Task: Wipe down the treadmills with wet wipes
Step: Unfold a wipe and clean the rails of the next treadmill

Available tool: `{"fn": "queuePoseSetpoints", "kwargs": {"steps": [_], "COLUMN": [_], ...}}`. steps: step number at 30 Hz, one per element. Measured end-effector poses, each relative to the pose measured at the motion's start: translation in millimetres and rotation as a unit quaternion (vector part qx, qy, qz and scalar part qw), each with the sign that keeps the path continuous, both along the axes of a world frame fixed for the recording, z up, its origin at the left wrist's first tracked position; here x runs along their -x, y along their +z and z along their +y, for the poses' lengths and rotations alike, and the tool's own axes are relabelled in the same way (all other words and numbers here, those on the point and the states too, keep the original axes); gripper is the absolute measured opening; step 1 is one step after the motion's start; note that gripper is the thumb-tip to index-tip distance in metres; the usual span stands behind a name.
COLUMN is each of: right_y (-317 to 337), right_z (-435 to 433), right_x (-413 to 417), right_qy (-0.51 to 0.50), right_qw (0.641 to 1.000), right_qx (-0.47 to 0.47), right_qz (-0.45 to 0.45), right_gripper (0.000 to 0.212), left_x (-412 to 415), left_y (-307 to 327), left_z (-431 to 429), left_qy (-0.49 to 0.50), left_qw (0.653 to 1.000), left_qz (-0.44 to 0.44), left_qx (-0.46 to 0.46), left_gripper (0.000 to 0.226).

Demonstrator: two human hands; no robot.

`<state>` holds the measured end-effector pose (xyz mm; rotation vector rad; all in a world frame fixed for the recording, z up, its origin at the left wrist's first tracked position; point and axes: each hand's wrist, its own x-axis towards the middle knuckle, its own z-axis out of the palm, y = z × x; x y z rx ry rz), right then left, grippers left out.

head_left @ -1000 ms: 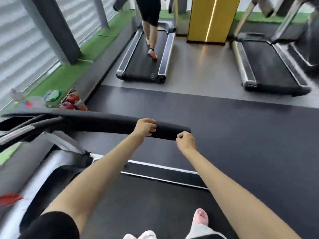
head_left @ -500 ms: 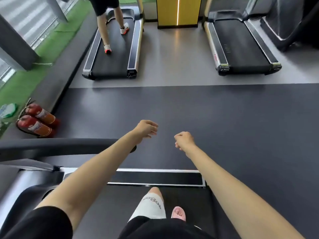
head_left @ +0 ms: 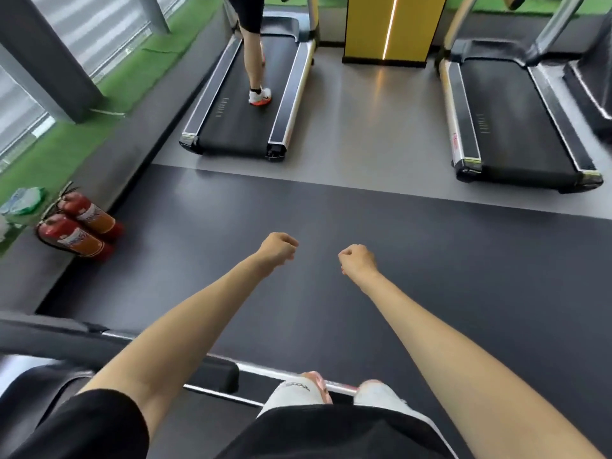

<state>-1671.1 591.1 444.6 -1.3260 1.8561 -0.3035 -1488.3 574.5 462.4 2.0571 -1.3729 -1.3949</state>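
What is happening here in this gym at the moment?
A person stands at the end of a treadmill, both arms stretched forward. The left hand and the right hand are curled into fists above the dark floor, touching nothing; no wipe is visible. Another person walks on the far treadmill.

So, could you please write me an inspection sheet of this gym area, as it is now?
Surface: dark rubber floor, pale grey strip beyond.
Job's things: near treadmill at lower left; far left treadmill with a person walking on it; far right treadmill unoccupied; no wipe seen.
Clutter: two red fire extinguishers at the floor's left edge; blurred green-white packet beside them.
Grippers: left hand and right hand curled, in the air, holding nothing visible.
Cables: nothing seen.
Surroundings: yellow pillar, green turf.
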Motion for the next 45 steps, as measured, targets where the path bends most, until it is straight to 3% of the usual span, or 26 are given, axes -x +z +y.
{"fn": "queuePoseSetpoints", "kwargs": {"steps": [4,7,9,12,15,17,19,22,26,29,32,36,39,42,45], "right_y": [10,-2,-23,-77,-153,-194,-212,-210,-193,-198,-212,-215,-206,-204,-209], "right_z": [-52,-105,-145,-208,-276,-315,-331,-364,-423,-448,-469,-506,-520,-534,-550], "right_x": [-2,-10,-19,-33,-41,-38,-30,-39,-93,-145,-198,-320,-404,-481,-560], "right_qy": [0.215,0.301,0.357,0.431,0.47,0.491,0.501,0.517,0.523,0.525,0.548,0.558,0.582,0.619,0.637], "right_qw": [0.963,0.928,0.89,0.815,0.756,0.726,0.738,0.735,0.728,0.725,0.696,0.706,0.697,0.666,0.654], "right_qx": [0.029,0.072,0.121,0.184,0.233,0.252,0.215,0.224,0.266,0.272,0.262,0.263,0.276,0.289,0.284], "right_qz": [0.159,0.207,0.257,0.342,0.392,0.412,0.397,0.377,0.355,0.354,0.383,0.349,0.316,0.3,0.293], "right_gripper": [0.027,0.024,0.025,0.058,0.085,0.091,0.092,0.094,0.086,0.085,0.086,0.087,0.087,0.086,0.085], "left_x": [-22,-38,-45,-53,-51,-40,-26,-42,-89,-128,-171,-280,-361,-428,-492], "left_y": [5,-6,-25,-83,-170,-221,-243,-238,-214,-228,-248,-247,-229,-213,-207], "left_z": [-40,-72,-95,-135,-187,-216,-226,-253,-301,-318,-324,-332,-333,-336,-345], "left_qy": [-0.091,-0.078,-0.071,-0.047,0.023,0.049,0.026,0.017,0.109,0.11,0.07,0.062,0.097,0.168,0.165], "left_qw": [0.971,0.946,0.911,0.839,0.795,0.796,0.81,0.805,0.82,0.829,0.825,0.806,0.793,0.787,0.781], "left_qz": [-0.22,-0.312,-0.402,-0.537,-0.603,-0.602,-0.586,-0.591,-0.559,-0.546,-0.56,-0.588,-0.599,-0.586,-0.595], "left_qx": [0.03,0.037,0.053,0.073,0.066,0.042,0.002,0.04,0.062,0.05,0.023,-0.002,-0.052,-0.091,-0.093], "left_gripper": [0.039,0.037,0.033,0.051,0.074,0.079,0.081,0.082,0.088,0.085,0.091,0.088,0.087,0.086,0.085]}}
